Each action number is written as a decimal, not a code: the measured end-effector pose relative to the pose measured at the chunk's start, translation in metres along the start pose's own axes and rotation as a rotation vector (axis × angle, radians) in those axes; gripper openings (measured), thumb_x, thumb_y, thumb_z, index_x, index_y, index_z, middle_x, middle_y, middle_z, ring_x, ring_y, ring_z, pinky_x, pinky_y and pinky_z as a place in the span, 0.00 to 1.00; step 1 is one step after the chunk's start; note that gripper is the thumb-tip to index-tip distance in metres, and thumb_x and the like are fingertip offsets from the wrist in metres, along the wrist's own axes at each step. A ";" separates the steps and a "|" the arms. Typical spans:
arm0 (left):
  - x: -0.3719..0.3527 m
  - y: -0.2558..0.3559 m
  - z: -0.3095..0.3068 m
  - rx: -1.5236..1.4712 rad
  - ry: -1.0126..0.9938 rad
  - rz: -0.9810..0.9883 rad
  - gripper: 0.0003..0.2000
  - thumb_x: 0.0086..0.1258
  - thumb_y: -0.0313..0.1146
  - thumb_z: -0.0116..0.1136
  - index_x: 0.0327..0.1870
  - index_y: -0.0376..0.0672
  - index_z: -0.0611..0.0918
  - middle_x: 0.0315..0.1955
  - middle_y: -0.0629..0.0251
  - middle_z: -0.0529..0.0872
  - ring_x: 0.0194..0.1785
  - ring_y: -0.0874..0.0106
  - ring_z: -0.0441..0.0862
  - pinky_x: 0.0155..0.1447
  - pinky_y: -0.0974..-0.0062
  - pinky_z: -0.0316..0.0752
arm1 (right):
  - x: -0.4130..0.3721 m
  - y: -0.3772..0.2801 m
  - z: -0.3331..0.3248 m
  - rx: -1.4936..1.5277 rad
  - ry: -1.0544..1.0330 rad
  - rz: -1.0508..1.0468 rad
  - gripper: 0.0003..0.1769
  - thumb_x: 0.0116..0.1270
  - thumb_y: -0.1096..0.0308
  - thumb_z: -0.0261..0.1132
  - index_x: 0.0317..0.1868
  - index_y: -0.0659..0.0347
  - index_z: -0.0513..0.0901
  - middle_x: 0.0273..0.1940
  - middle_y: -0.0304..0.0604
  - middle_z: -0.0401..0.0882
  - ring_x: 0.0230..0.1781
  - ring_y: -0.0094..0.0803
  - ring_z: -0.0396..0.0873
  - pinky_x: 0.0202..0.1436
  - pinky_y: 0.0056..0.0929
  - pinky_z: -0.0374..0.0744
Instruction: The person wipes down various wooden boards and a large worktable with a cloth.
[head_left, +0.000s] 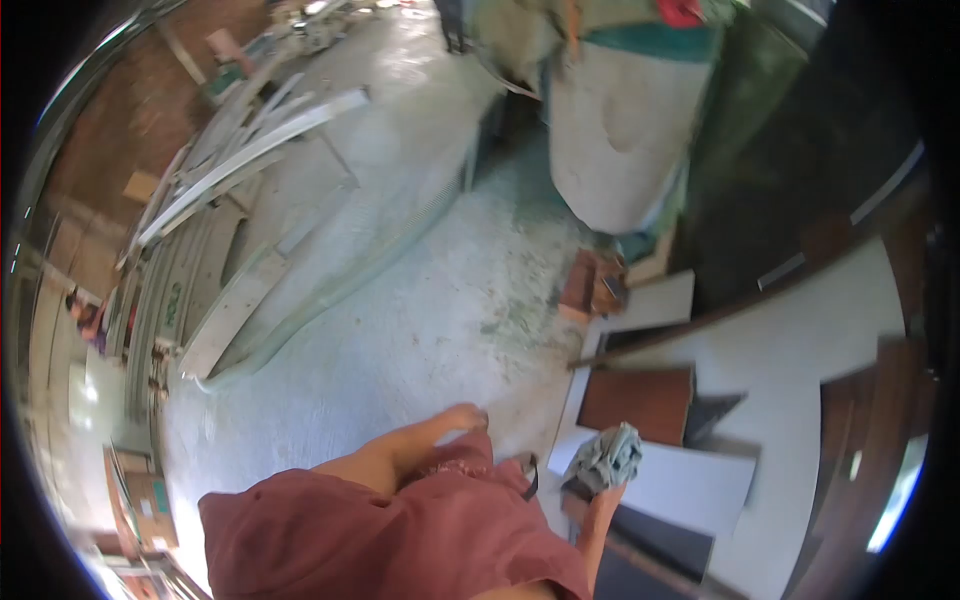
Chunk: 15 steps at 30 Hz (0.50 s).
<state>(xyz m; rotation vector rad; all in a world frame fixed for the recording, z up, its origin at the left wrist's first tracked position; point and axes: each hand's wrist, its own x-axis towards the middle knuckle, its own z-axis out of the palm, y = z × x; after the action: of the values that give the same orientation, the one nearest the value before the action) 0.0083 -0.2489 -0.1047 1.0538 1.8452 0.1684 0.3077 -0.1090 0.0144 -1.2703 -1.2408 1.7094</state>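
A crumpled grey-green cloth [607, 455] is bunched in my right hand [608, 494], low and right of centre, close over the pale boards. The fingers of that hand are mostly hidden behind the cloth. My left hand [463, 416] is held out in front of my red shirt [400, 530], over the concrete floor, its fingers blurred. A dark strap [531, 477] shows beside the shirt, between the two hands.
White and brown boards [636, 402] lie stacked at the right. A big pale sack [625, 130] hangs at the top. Long metal rails [255, 150] and a pale hose [330, 290] lie on the left. Reddish-brown blocks [590, 283] stand beyond the boards.
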 end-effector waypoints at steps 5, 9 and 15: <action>-0.002 -0.064 -0.025 -0.296 0.091 -0.191 0.17 0.55 0.45 0.58 0.35 0.38 0.77 0.25 0.57 0.80 0.24 0.70 0.77 0.27 0.71 0.72 | -0.019 0.009 -0.025 0.039 0.350 0.065 0.30 0.51 0.67 0.63 0.55 0.66 0.65 0.50 0.45 0.71 0.47 0.32 0.70 0.52 0.29 0.68; -0.007 -0.045 -0.038 -0.389 0.048 -0.362 0.20 0.56 0.45 0.57 0.44 0.39 0.75 0.32 0.57 0.79 0.23 0.72 0.77 0.22 0.74 0.70 | -0.014 0.012 -0.022 0.023 0.477 0.012 0.31 0.52 0.64 0.62 0.56 0.65 0.64 0.49 0.43 0.70 0.47 0.30 0.69 0.51 0.27 0.68; 0.042 -0.043 -0.067 -0.349 -0.090 -0.229 0.22 0.57 0.45 0.56 0.48 0.38 0.74 0.34 0.57 0.79 0.25 0.71 0.78 0.25 0.76 0.71 | 0.029 0.079 0.006 0.120 0.506 -0.019 0.27 0.52 0.61 0.62 0.52 0.61 0.68 0.45 0.39 0.72 0.44 0.26 0.70 0.46 0.24 0.70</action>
<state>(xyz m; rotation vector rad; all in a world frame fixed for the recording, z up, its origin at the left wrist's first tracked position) -0.0765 -0.2245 -0.1206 0.5964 1.7605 0.2899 0.2953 -0.1106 -0.0689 -1.4901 -0.8352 1.3104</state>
